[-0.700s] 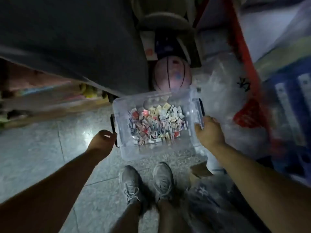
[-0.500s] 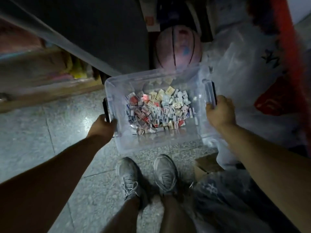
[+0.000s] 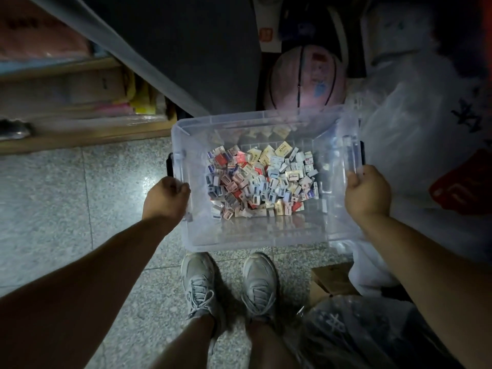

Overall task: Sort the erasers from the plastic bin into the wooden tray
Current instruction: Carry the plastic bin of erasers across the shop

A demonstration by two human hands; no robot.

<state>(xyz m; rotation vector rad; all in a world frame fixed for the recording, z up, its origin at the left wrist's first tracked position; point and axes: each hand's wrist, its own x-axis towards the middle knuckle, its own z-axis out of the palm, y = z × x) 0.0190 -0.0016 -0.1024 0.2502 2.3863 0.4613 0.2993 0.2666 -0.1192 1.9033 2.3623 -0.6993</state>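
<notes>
- Left hand (image 3: 166, 197) grips the left rim of the clear plastic bin (image 3: 266, 239).
- Erasers (image 3: 259, 181) lie heaped inside the bin, held above the floor (image 3: 66, 209) and the person's shoes (image 3: 231, 284).
- Right hand (image 3: 368, 191) grips the right rim.

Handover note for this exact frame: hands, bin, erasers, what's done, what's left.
Left hand grips the plastic bin at its left rim; right hand grips its right rim.
Bin is held in front of the person, apparently off the floor.
Erasers are heaped inside it. Wooden tray is not in view.
Done: no sorting visible.
Left: get the bin to the tray, then sort every eraser.
</notes>
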